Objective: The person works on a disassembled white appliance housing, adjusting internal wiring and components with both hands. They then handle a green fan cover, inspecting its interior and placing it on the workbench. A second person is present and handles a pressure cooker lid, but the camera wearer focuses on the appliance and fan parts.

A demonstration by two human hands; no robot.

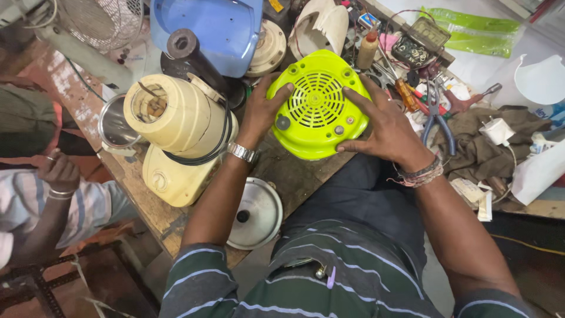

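Both hands grip the green base point(316, 106), turned underside up at the surface's point(294, 176) near edge: left hand point(262, 112) curled on its left rim, right hand point(385, 126) spread across the right, steadying it, vents exposed.
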